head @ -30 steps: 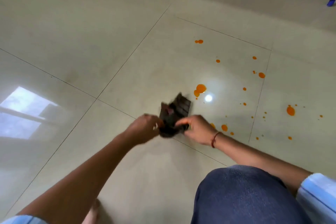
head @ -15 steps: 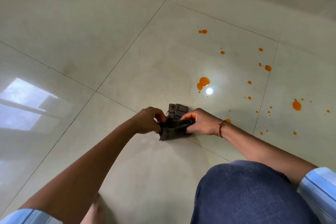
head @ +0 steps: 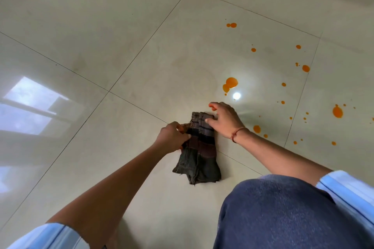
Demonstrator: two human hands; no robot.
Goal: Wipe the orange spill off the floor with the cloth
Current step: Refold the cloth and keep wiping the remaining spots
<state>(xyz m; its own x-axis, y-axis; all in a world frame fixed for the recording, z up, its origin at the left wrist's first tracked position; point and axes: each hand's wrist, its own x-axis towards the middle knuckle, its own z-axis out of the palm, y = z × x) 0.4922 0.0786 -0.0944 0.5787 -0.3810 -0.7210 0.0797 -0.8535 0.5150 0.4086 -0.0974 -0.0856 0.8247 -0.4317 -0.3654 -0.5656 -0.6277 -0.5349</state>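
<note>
On the far left, the shiny floor (head: 101,26) shows a bright window shape (head: 30,107) – just light bouncing off the pale tiles.

Next comes the left hand (head: 172,139). Its fingers (head: 183,127) are curled tight and pinch the left edge of the cloth (head: 199,147), about halfway along it.

The cloth is dark, with brown and grey stripes. It is folded into a long strip and lies flat on the floor, right across a thin line between two tiles. One end points far away and the other end, a bit frayed, is near the blue knee (head: 283,214).

Then comes the right hand (head: 224,121), with a red thread around the wrist. Its fingers (head: 214,105) are spread wide open. The hand rests on the far right corner of the cloth and holds nothing.

To the right of the cloth is the orange spill (head: 230,83) – one big blob far from the hand, beside a round white glint, and many small drops scattered off to the right. A few drops sit near the right wrist. The cloth is not touching any orange.

At the bottom corners, light blue sleeves (head: 348,192) show.
</note>
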